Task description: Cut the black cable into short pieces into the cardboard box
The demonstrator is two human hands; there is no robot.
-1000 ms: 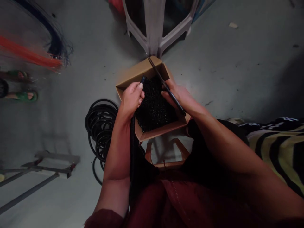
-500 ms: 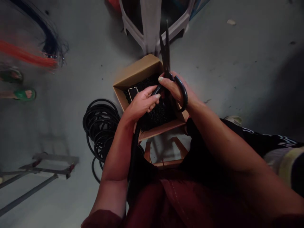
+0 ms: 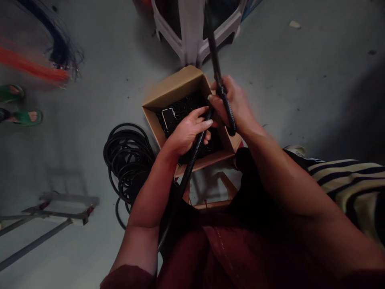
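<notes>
My left hand (image 3: 188, 134) is shut around a black corrugated tube (image 3: 192, 158), which runs from between my hands down past my lap. My right hand (image 3: 231, 106) grips large black-handled scissors (image 3: 218, 70), blades pointing up and away from me over the far corner of the box. The tube's upper end sits close to the scissors' handles. Below my hands, a cardboard box (image 3: 171, 86) is heaped with short black tube pieces (image 3: 188, 105). A black phone (image 3: 169, 119) lies on the heap.
The box rests on a wooden stool (image 3: 210, 204). A coil of black tubing (image 3: 128, 160) lies on the concrete floor to the left. A white plastic stool (image 3: 192, 28) stands beyond the box. A co-worker's foot in a green sandal (image 3: 28, 118) shows at far left.
The scissors have swung from lying across the box to pointing up and away. My left hand has moved right with the tube, uncovering the phone in the box.
</notes>
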